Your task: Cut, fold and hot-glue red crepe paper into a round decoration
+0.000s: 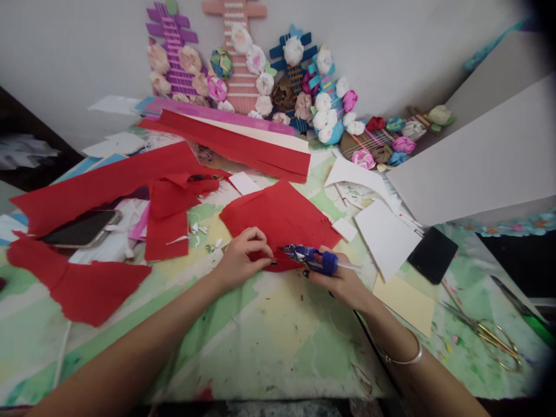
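We see one blue glue gun (315, 259) gripped in the right hand (343, 284), nozzle pointing left at one red paper sheet (282, 223) in the table's middle. Left hand (241, 258) pinches that sheet's near edge, fingers closed. One phone (82, 229) far left, one pair of scissors (486, 333) right, one black pad (433, 255).

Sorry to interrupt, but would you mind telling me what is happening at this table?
A person is working on a red paper sheet lying on the paint-stained table. The left hand pinches the sheet's near edge, while the right hand holds a blue glue gun with its nozzle pointed at that edge. Scissors and a phone lie nearby.
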Tool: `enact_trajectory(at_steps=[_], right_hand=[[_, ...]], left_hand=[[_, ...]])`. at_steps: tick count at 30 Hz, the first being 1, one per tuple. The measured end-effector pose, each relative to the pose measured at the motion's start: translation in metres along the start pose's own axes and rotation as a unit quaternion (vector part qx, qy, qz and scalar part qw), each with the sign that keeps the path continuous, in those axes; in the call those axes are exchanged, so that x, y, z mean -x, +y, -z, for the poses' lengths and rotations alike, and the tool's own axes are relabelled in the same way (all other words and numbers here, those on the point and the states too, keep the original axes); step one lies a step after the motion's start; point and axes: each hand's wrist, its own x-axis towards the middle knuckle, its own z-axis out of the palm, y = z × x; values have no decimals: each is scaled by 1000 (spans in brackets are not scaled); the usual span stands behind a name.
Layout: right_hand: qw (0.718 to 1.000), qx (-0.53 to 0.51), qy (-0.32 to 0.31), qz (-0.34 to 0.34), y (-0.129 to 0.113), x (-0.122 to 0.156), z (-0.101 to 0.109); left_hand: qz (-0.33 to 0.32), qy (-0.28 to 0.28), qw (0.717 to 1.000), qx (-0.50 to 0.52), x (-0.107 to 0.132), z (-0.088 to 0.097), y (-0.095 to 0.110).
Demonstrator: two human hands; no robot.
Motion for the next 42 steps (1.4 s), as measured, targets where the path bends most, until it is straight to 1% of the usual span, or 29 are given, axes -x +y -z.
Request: enact_trajectory(at_steps=[5, 10, 14, 17, 22, 25, 27, 32, 36, 38, 40, 42], right_hand=[[1000, -12, 7, 12, 2, 3, 2], [999, -20, -15, -22, 1, 7, 3], [999, -26, -19, -38, 7, 12, 8], [998, -34, -3, -44, 14, 17, 13], [994, -90, 18, -58, 21, 24, 19], [988, -121, 50, -85, 23, 27, 17], [981, -146, 59, -110, 25, 29, 15], [965, -197, 89, -146, 27, 32, 14], [958, -216, 111, -154, 30, 33, 14], [952, -231, 121, -159, 31, 32, 14], [947, -241, 137, -161, 33, 31, 15], [942, -252, 162, -152, 34, 29, 17]], left_hand=[[-2, 12, 1000, 4, 0, -1, -2], [5, 15, 1000, 15, -2, -3, -3], [7, 17, 1000, 16, -5, -5, -3], [8, 11, 1000, 11, -7, -6, -4], [15, -3, 1000, -18, -8, -9, -5], [15, -6, 999, -46, -8, -12, -6], [19, -3, 998, -65, -9, -15, -6], [51, 32, 994, -95, -10, -22, -9], [73, 53, 995, -53, -8, -21, -10], [84, 86, 992, -33, -6, -19, -8], [77, 122, 989, -39, -4, -19, -6], [41, 127, 988, -80, -3, -20, -3]])
